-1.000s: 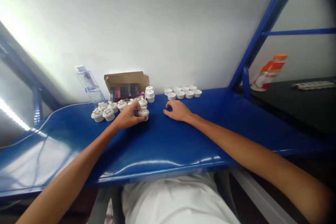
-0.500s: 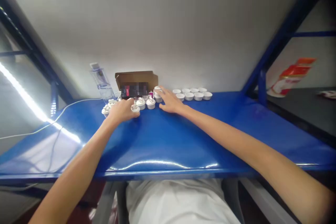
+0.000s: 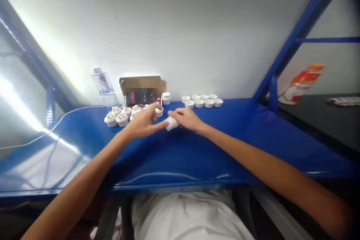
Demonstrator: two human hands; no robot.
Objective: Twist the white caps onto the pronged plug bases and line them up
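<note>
In the middle of the table my right hand [image 3: 188,119] is closed on a small white round cup [image 3: 171,123], which is tilted on its side. My left hand [image 3: 144,122] has its fingers apart, and its thumb tip reaches the cup's near edge. Under and behind the left hand sit several white round pieces [image 3: 122,119] with raised, plug-like tops, some hidden by the fingers. A taller white stacked piece [image 3: 166,98] stands behind the hands. Several shallow white cups [image 3: 199,103] are lined up in two rows to the right.
An open cardboard box [image 3: 142,81] with a phone [image 3: 140,96] leaning on it stands at the wall. Beside it is a clear bottle [image 3: 105,88]. A white cable [image 3: 64,114] crosses the blue table [image 3: 174,157]. At right, a red-and-white bottle [image 3: 302,84] stands on a dark surface.
My right hand has come back from the stacked piece and now holds a white cup nearer me. My left hand has moved right from the plug-topped pieces to this cup.
</note>
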